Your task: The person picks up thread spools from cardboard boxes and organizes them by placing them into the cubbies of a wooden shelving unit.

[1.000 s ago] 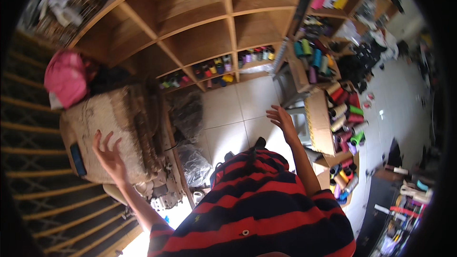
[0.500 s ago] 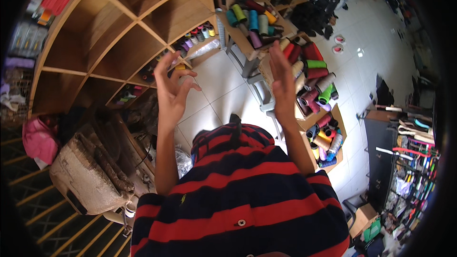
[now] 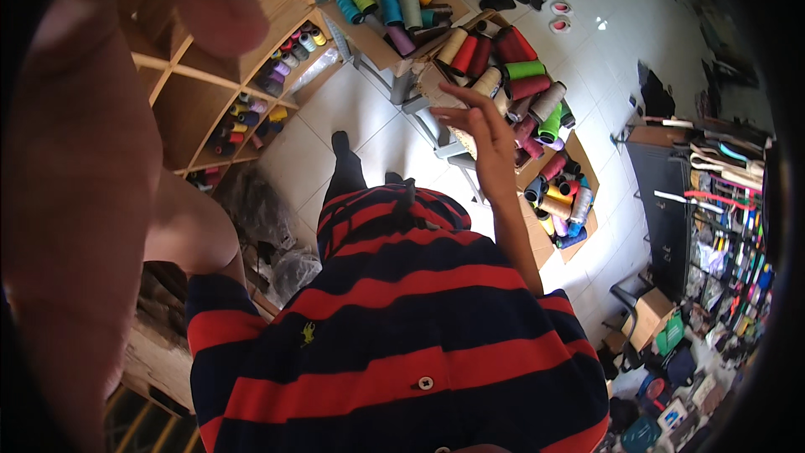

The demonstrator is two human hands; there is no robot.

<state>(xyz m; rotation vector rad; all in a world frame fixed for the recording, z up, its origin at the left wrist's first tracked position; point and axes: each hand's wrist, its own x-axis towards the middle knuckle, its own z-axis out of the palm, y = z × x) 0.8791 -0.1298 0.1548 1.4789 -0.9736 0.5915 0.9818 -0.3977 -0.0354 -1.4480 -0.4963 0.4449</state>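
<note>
My left hand is raised very close to the camera and fills the left side as a large blurred shape. A blunt fingertip or thumb shows at the top, and the other fingers are out of sight or smeared. My right hand hangs in the air in front of the thread cones, fingers loosely stretched and apart, with nothing in it. Beyond it, cones of red, maroon, cream and green thread are heaped. Nearer, a cardboard box holds more thread cones.
Wooden cubby shelves at the left hold small thread spools. Another box with teal and yellow cones stands farther off. Clear plastic bags lie by my left side. A dark cabinet and crowded goods stand at the right.
My left hand has risen from in front of the shelves to right before the camera. The right hand has shifted left and lower, its fingers now bent leftward. The view has turned somewhat.
</note>
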